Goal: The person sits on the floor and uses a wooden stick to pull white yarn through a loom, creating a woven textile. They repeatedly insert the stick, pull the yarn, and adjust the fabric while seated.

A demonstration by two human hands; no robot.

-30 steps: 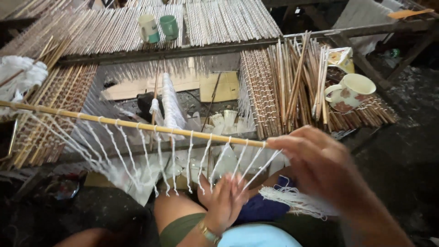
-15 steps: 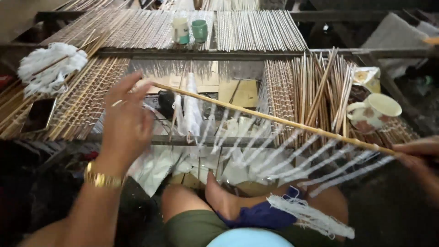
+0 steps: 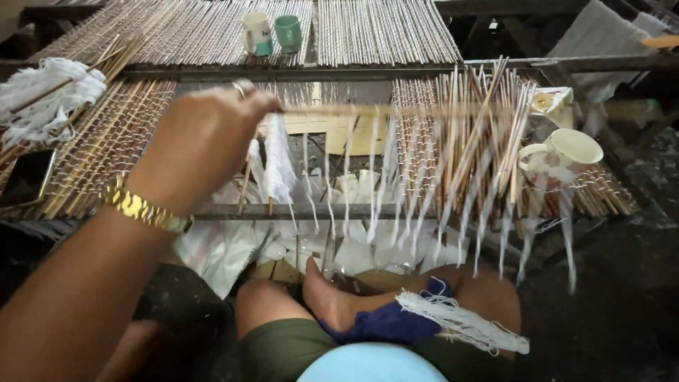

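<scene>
- The left hand (image 3: 201, 138) is gripping one end of a thin bamboo stick (image 3: 396, 111) hung with white thread loops (image 3: 424, 205).
- The stick is hovering over the slatted bamboo rack (image 3: 106, 141).
- The right hand is lying outside the picture.

The left hand (image 3: 201, 141) wears a shiny gold link bracelet (image 3: 145, 210) at the wrist and a thin silvery ring (image 3: 240, 88) on one finger. The forearm is bare, without sleeve. Olive-green shorts (image 3: 283, 346) cover the thighs; the foot (image 3: 329, 297) is bare.

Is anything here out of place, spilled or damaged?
Nothing is spilled or broken. One oddity: loose sticks lie criss-crossed on the right rack beside the white mug, while other racks hold tidy rows.
</scene>
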